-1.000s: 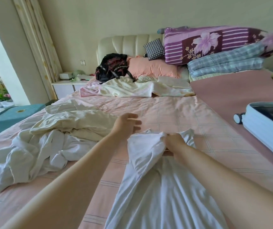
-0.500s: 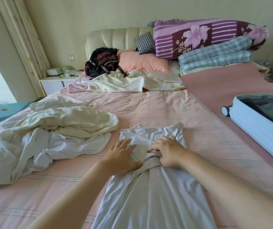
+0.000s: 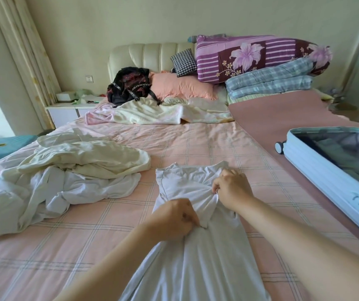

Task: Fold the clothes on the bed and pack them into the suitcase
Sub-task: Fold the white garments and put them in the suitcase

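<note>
Left hand (image 3: 174, 218) and right hand (image 3: 231, 190) grip the white garment (image 3: 187, 183).

We're not seeing fingertips on the left hand (image 3: 172, 220): they're curling into the white garment (image 3: 196, 268). Same on the right hand (image 3: 231, 190). Garment's near end is running off the bottom edge. Right of the right hand, the suitcase (image 3: 317, 166) is getting clipped, contents blurring. Left of the left hand, the clothes pile (image 3: 65, 170) is running off-frame.
</note>
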`<state>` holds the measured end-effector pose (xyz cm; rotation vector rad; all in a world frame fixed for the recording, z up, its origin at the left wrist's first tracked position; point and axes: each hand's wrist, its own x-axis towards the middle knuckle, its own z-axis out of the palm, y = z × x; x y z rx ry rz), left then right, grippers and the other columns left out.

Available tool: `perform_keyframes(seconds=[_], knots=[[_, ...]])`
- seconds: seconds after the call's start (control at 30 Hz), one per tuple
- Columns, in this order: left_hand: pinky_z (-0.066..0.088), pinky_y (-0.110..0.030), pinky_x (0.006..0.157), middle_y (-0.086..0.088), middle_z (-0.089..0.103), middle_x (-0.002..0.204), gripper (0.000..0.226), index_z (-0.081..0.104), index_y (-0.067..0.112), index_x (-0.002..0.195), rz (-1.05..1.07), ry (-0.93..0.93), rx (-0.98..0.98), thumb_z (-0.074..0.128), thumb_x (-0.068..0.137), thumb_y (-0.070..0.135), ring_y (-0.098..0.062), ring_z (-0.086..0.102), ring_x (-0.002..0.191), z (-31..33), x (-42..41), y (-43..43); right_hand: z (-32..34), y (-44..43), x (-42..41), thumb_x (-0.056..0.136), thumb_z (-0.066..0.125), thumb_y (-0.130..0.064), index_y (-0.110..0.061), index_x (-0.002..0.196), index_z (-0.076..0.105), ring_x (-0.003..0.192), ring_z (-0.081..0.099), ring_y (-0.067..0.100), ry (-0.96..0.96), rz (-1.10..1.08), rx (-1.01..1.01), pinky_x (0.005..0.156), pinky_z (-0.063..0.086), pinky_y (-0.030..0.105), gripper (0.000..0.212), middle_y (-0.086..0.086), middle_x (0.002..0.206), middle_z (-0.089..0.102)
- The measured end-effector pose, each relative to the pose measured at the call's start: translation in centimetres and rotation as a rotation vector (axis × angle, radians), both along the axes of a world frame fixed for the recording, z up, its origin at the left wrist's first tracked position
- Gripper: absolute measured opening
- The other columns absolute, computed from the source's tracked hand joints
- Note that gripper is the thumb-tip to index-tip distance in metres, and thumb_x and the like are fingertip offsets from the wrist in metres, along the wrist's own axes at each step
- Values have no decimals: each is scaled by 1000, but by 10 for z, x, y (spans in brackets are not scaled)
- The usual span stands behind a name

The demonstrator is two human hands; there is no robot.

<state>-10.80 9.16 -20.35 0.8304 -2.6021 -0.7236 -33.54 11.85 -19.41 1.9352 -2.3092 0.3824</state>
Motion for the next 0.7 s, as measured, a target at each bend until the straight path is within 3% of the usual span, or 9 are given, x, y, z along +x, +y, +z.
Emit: perform_keyframes(seconds=[0.07,0.13,0.2,0.3,0.37,0.47,0.5,0.6,0.7], knots=[[52,-24,76,11,65,89,18,77,34,80,-21,-187,119,64,77,22,-5,59,78,3,-4,7,-1,4,2,91,51,-12,-35,90,69,118,47,21,-4,-75,73,101,35,36,30,-6,119,54],[48,-20,65,12,64,79,19,72,31,71,76,-143,142,59,79,19,-4,56,68,7,-7,3,-1,6,4,91,49,-13,-35,88,65,117,50,20,-83,-134,45,100,37,36,27,-6,123,58],[41,-17,58,12,61,74,29,66,31,69,174,-21,82,52,81,9,-8,54,65,9,-9,-10,-2,4,6,95,47,-21,-32,100,64,116,53,22,-184,-184,8,98,39,37,20,-4,126,60],[40,-10,64,9,63,95,30,69,24,90,201,-46,-47,47,91,4,-12,59,83,5,-5,-34,-9,-5,9,98,41,-45,-20,132,57,126,50,31,-265,-253,194,102,39,40,45,6,138,57],[49,-23,76,8,62,108,33,69,24,106,211,-152,-178,43,96,6,-16,61,95,0,-2,-53,-13,-9,12,94,44,-53,-20,125,62,126,49,34,-228,-275,272,103,38,42,48,6,133,59],[53,-38,85,11,58,129,51,59,31,132,253,-239,-372,39,96,1,-20,63,107,3,-4,-89,-16,-22,8,94,47,-41,-28,92,62,118,54,34,-313,-265,136,98,42,40,19,6,120,63],[53,-38,86,11,55,136,55,53,32,138,267,-271,-400,38,96,0,-20,62,111,5,-6,-104,-16,-27,7,96,45,-37,-27,95,62,116,55,34,-399,-274,104,96,44,39,19,8,121,63],[49,-37,93,12,45,146,53,43,36,146,250,-443,-339,37,101,8,-19,54,126,7,-11,-143,-12,-44,4,101,41,-32,-16,127,57,117,58,34,-687,-348,8,88,44,34,34,12,129,62],[48,-38,90,2,54,131,34,54,32,132,240,-577,-311,37,104,22,-24,57,119,1,-19,-169,-12,-58,4,105,38,-28,-15,129,51,114,59,33,-853,-478,-130,82,40,32,30,11,126,62]])
